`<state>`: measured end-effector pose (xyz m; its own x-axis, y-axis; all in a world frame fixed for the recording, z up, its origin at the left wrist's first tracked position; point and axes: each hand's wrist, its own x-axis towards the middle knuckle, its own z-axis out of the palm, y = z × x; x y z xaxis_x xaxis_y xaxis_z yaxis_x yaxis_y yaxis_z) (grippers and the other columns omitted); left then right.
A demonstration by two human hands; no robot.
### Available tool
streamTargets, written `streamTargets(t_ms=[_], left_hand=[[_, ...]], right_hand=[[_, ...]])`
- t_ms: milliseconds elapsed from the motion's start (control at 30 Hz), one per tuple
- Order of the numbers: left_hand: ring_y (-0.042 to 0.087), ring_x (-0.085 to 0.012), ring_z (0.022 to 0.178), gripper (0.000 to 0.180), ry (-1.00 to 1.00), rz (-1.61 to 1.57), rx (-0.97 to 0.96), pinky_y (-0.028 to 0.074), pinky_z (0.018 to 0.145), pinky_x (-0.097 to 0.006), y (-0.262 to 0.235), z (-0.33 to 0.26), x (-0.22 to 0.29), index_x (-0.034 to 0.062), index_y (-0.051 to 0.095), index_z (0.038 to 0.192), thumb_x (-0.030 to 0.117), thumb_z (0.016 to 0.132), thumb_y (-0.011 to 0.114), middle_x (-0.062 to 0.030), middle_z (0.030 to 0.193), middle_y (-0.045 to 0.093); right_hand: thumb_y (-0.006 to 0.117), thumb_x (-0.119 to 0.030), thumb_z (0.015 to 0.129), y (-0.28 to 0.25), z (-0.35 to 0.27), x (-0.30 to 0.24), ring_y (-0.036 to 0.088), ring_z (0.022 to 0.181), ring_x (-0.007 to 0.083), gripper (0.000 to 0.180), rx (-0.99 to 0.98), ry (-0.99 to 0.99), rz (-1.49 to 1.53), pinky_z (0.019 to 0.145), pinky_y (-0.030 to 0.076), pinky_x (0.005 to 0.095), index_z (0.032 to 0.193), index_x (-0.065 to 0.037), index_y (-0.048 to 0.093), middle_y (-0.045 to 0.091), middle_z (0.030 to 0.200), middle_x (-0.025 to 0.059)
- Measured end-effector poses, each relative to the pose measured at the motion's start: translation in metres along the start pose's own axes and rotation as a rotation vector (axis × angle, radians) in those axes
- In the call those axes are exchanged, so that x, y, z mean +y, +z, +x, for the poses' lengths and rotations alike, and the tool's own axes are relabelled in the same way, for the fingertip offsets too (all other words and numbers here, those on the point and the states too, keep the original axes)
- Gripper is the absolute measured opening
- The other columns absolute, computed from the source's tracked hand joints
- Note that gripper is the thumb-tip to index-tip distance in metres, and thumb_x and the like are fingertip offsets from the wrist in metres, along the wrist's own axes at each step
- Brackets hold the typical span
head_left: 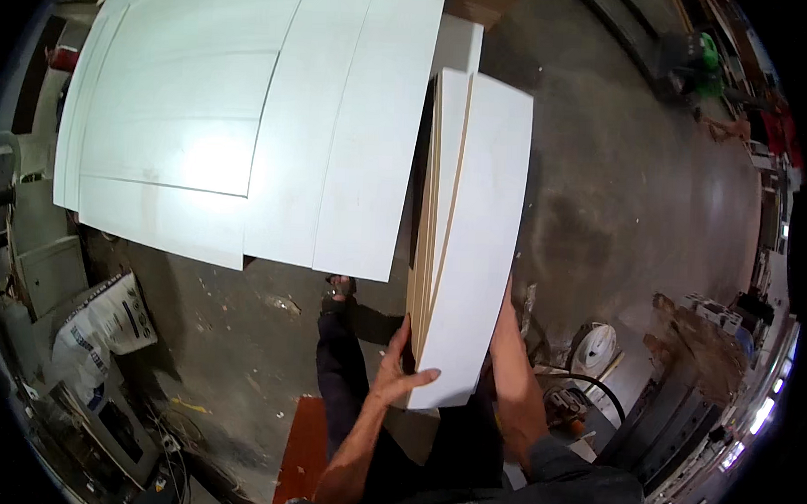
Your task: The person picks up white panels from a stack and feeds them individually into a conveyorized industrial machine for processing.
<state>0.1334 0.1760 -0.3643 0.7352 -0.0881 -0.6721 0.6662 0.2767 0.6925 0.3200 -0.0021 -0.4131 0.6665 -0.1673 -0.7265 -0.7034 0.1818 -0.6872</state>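
A stack of long white boards [487, 210] with tan edges is tilted in front of me, its near end close to my body. The top board is fanned slightly away from those beneath it. My left hand [399, 374] grips the stack's lower left corner, thumb over the top board's face and fingers along the tan edges. Against the right side, my right hand [505, 325] holds the boards, its fingers hidden behind them. Just left of the stack lie large white panels [372, 135], overlapping each other.
On the left, a white printed sack [107, 330] stands on the concrete floor [627, 206]. A reddish-brown board [303, 448] lies by my legs. To the right are a white roll [594, 347], a dark hose and metal beams. Green equipment [708, 63] stands farther off.
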Motion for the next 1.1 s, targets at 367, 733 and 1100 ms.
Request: streamTargets(t_ms=[367,733,1100], left_hand=[[0.034,-0.0420,0.141,0.136,0.080,0.317,0.013,0.033,0.116,-0.053,0.008,-0.099,0.002,0.0031,0.009,0.161,0.039,0.061,0.094,-0.0273,0.152,0.031],[0.038,-0.0376,0.139,0.128,0.327,0.310,0.076,0.036,0.113,-0.049,-0.010,-0.192,0.079,-0.0001,0.017,0.159,0.025,0.061,0.095,-0.0242,0.153,0.032],[0.038,-0.0332,0.139,0.117,0.469,0.584,-0.175,0.033,0.114,-0.052,-0.111,-0.300,0.245,0.0008,0.026,0.158,0.015,0.064,0.094,-0.0235,0.156,0.034]], right_hand=[[0.040,-0.060,0.103,-0.051,-0.108,0.065,0.052,0.129,0.0303,0.075,-0.121,0.141,0.096,0.104,0.045,0.0451,0.149,-0.001,0.043,0.050,0.146,0.0172],[0.042,-0.058,0.103,-0.060,-0.254,0.083,0.053,0.128,0.0299,0.074,-0.087,0.197,0.211,0.103,0.046,0.0446,0.149,-0.001,0.044,0.051,0.145,0.0169],[0.044,-0.056,0.103,0.071,-0.361,0.062,0.054,0.126,0.0295,0.072,0.123,-0.008,0.629,0.102,0.047,0.0442,0.149,-0.001,0.044,0.052,0.143,0.0166]])
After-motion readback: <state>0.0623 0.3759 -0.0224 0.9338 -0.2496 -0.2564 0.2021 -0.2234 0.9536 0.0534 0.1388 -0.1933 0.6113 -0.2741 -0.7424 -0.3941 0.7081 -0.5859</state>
